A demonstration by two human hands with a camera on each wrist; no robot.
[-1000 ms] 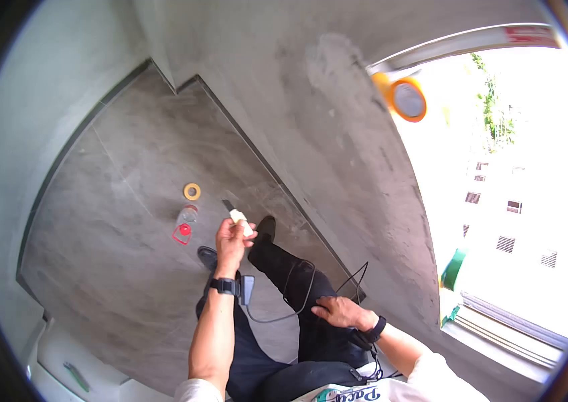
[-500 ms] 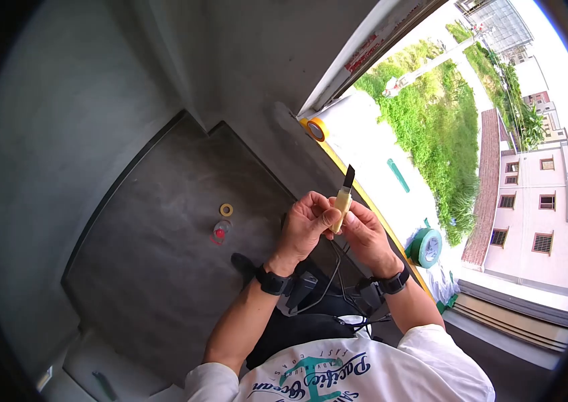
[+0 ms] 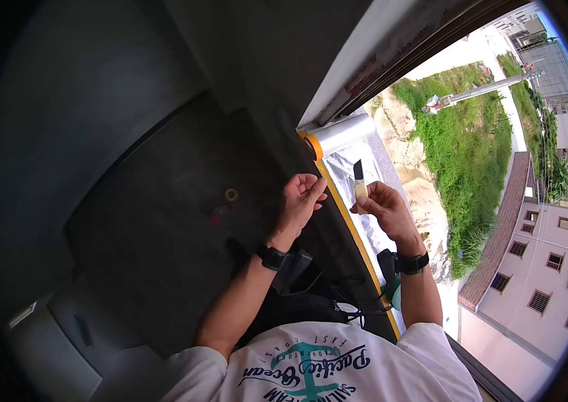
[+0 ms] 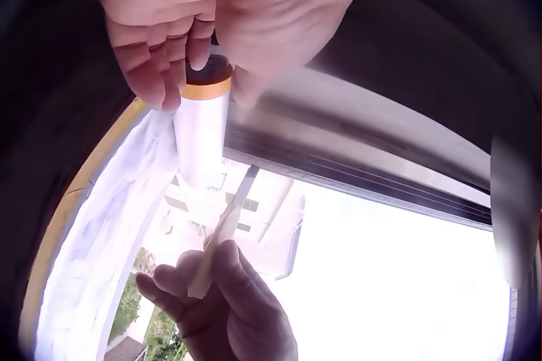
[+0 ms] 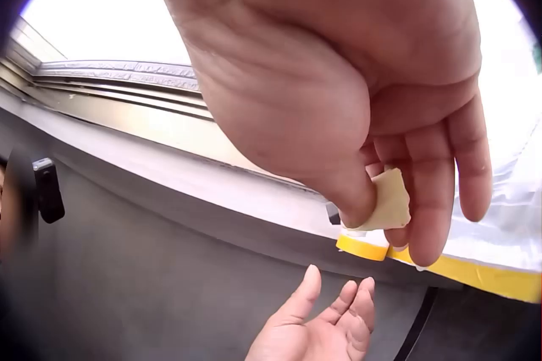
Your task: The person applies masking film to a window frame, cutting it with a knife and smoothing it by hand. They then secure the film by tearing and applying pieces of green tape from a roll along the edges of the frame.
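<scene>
"Pacific Ocean" T-shirt [image 3: 311, 368]; knife [image 3: 360, 182] in right hand [image 3: 381, 204]

I see a cream-yellow handle with a dark blade on the knife [image 3: 360, 187] in my right hand [image 3: 384, 208]. The film roll [image 3: 344, 134] at the window's far end is whitish with an orange cap; yellow tape [image 3: 347, 221] edges the clear, silvery film. The wristbands [image 3: 272, 257] are black, and the shirt [image 3: 311, 365] is white with teal and navy lettering. The floor [image 3: 150, 241] is dark grey, with a small yellow ring [image 3: 231, 195] on it.
</scene>
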